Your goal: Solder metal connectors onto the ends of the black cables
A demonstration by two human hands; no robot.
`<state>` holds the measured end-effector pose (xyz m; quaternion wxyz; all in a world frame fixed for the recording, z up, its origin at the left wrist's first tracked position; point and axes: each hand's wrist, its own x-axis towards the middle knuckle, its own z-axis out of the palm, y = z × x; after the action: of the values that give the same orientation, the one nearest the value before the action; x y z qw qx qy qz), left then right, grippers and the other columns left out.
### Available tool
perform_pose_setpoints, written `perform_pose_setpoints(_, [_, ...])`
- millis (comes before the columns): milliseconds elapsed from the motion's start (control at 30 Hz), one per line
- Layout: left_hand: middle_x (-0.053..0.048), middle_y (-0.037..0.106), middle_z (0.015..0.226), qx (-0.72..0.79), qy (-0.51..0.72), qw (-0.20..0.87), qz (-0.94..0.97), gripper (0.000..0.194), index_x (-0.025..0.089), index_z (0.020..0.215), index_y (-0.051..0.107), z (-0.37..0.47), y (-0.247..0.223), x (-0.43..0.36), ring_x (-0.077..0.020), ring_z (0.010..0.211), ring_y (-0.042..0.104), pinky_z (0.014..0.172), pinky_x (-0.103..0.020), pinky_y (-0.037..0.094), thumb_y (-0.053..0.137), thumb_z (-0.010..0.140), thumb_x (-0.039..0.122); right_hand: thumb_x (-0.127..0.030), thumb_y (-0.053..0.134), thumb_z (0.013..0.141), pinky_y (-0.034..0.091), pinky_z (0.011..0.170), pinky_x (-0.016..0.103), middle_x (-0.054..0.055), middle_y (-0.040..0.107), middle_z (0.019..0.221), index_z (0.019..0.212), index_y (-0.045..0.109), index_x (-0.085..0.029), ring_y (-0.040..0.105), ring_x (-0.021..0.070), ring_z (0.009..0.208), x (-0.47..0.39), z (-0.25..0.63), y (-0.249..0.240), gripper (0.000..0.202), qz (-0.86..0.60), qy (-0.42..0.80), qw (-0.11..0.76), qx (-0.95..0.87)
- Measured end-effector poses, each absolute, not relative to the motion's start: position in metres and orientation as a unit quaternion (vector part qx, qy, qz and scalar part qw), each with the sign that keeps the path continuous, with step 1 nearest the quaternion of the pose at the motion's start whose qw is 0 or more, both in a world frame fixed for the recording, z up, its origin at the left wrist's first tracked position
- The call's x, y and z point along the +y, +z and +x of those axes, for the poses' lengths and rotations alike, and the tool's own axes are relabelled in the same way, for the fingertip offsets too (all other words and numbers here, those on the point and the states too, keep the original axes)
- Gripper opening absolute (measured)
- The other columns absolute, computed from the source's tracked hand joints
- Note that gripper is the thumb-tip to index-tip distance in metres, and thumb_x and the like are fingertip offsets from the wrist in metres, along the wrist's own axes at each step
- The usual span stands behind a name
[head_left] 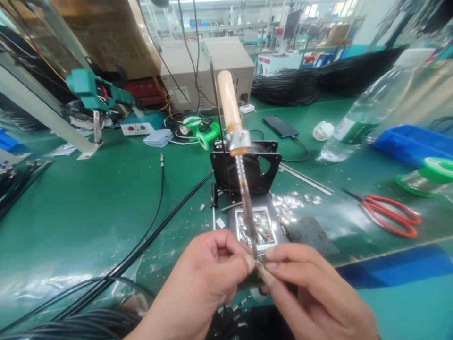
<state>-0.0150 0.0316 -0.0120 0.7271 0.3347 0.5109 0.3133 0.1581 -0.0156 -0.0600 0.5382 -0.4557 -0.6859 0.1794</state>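
A soldering iron (247,203) with a wooden handle (228,99) is clamped on a stand, its tip slanting down toward me. Right at the tip, my left hand (215,274) has thumb and forefinger pinched together; what lies between them is hidden. Close beside it, my right hand (311,288) is closed, its fingertips on a small silvery piece (260,259) too small to name. Under the iron sits a white-rimmed tray (274,224) of small metal bits. Behind it stands a black fan frame (272,172).
Black cables (155,231) run along the left. On the right are orange-handled scissors (392,215), a green solder spool (428,177), a blue bin (417,141) and a water bottle (368,111). A phone (280,126), a screwdriver (213,198) and a teal tool (95,92) lie farther back.
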Motion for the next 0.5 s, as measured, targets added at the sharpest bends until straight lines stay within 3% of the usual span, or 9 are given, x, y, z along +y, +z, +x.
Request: perform_pose_setpoints(500, [0.010,0.045,0.051,0.512,0.318,0.729,0.325,0.028,0.017,0.065,0.059,-0.0129,-0.0081,0.0325,-0.0009,0.043,0.026,0.042,-0.019,0.017,0.084,0.067,0.028,-0.004,0.074,0.090,0.060,0.086,0.010,-0.001,0.074,0.109,0.098,0.071,-0.023,0.075,0.0062,0.093,-0.0159,0.1559,-0.0608,0.021,-0.468,0.177,0.537,-0.679])
